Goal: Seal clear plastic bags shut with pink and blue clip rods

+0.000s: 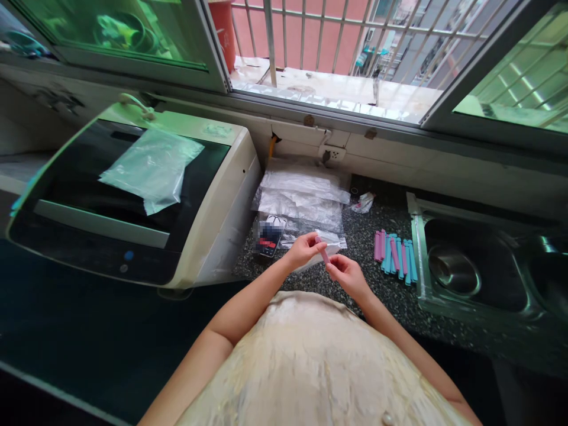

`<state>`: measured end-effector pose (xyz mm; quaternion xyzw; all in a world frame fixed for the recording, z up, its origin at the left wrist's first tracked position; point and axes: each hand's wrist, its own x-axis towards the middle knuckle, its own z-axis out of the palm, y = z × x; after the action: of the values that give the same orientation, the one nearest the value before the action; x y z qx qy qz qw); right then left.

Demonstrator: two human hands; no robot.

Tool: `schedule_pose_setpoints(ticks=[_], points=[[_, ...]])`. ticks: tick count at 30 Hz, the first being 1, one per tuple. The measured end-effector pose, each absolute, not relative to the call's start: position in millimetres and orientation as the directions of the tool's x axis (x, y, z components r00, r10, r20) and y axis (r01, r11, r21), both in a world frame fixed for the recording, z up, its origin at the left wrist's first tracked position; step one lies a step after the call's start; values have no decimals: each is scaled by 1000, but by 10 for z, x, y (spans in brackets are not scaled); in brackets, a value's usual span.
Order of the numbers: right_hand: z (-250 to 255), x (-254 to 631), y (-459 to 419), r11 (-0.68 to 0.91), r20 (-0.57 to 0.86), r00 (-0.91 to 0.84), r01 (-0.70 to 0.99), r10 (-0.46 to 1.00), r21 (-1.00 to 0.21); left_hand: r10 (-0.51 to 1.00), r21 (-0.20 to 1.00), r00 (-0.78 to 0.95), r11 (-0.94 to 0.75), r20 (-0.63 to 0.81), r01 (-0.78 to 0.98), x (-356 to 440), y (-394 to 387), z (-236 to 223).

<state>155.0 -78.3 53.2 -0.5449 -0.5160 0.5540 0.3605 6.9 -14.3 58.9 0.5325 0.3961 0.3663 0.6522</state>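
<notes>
Between my hands is a pink sealing clip (323,252), slanting downward from left to right. My left hand (304,251) pinches its upper end, and the fingers of my right hand (347,274) close on its lower end. Part of a clear plastic bag (313,264) shows just beneath the clip; whether the clip grips the bag, I cannot tell. Beyond my hands lie several overlapping clear plastic bags (302,198). To the right, pink and blue sealing clips (396,255) are laid out in a loose row on the dark speckled counter (355,222).
A metal sink (479,248) borders the counter on the right. At left stands a top-loading washing machine (213,236) with a plastic bag (155,165) on its lid. A phone-like device (268,238) lies near my left wrist. Behind is a wall socket (332,154) below the barred window.
</notes>
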Motion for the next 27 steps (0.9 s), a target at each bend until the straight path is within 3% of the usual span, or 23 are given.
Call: schedule_pose_setpoints(ticks=[27], points=[[516,1551,-778,-222,-246,-119,183,962,-958,904,985,404,170,-142,-34,82,-123,547]])
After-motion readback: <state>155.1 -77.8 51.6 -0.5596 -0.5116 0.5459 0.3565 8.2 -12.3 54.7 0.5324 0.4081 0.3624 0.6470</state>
